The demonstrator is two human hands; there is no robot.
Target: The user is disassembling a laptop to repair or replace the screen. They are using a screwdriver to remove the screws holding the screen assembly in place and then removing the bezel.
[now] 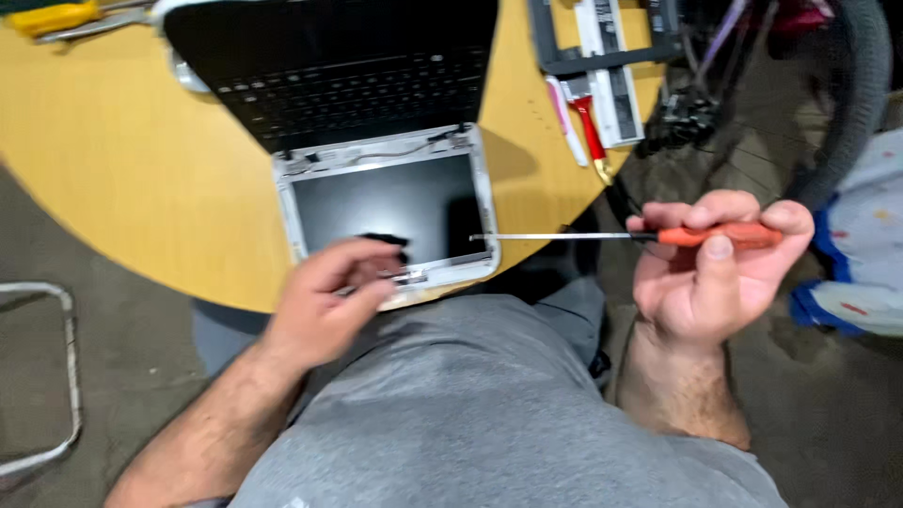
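I look down over my grey shirt at a round yellow wooden table [122, 179]. An opened laptop [376, 141] lies flat at the table's near edge, its black keyboard toward the far side and its screen panel [381, 202] toward me, the front bezel off so the white lid frame and the bare hinges show. My left hand [329, 292] rests on the near edge of that frame, fingers curled loosely onto the plastic, pressing rather than clasping anything. My right hand [715, 268] hovers off the table's right edge, closed around the orange handle of a slim screwdriver [640, 236], thumb on top, its thin metal shaft lying level with the tip just beside the frame's near right corner. I judge the bare panel to be light, thin and fragile, likely to crack if flexed or poked, so it is best held by the plastic frame edges, never by the dark glass. The screwdriver is light and stiff, and its narrow handle could roll in the fingers. Near the far right edge lie a red-handled tool [590, 136], a white strip-shaped piece [564, 120] and dark frame parts [602, 56]. A yellow-handled tool [56, 17] sits at the far left. A bicycle wheel [847, 94] stands beyond on the right.
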